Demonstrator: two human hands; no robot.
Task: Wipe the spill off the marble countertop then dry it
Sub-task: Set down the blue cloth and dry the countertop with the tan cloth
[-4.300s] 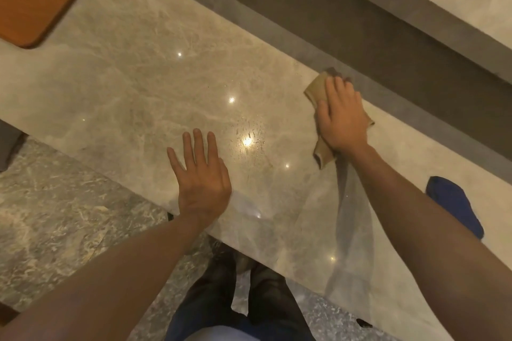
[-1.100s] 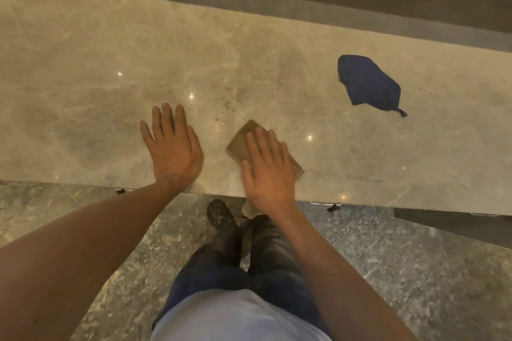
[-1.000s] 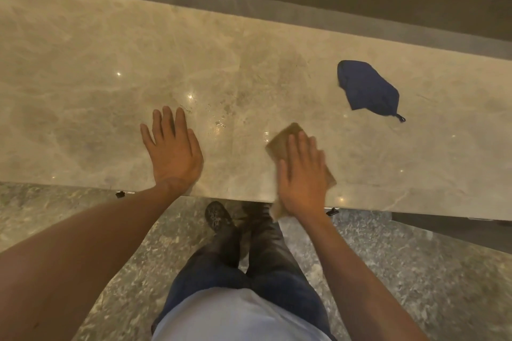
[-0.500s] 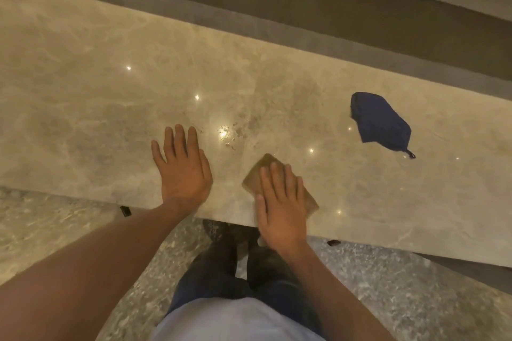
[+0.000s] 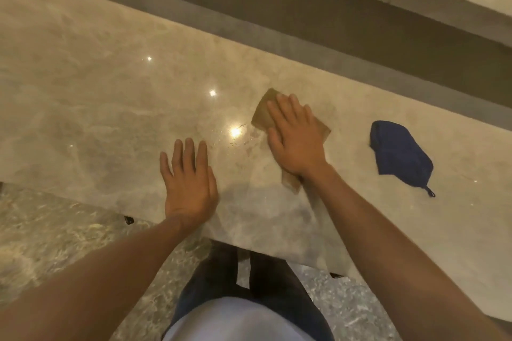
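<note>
1. Marble countertop (image 5: 110, 86): wiping step in hand; droplets (image 5: 243, 141) remain near centre.
2. Right hand (image 5: 296, 138), fingers straight, presses tan cloth (image 5: 263, 113) flat.
3. Left hand (image 5: 188, 177) lies spread, bracing.
4. Blue cloth (image 5: 399, 155), three o'clock, probably dries next.

Both forearms are seen bare, with no sleeves, watch or rings. The left hand (image 5: 189, 183) and the right hand (image 5: 295, 137) are ungloved. At 6 o'clock a pale light-blue shirt hem (image 5: 243, 321) is worn over dark blue trousers (image 5: 221, 279).
</note>
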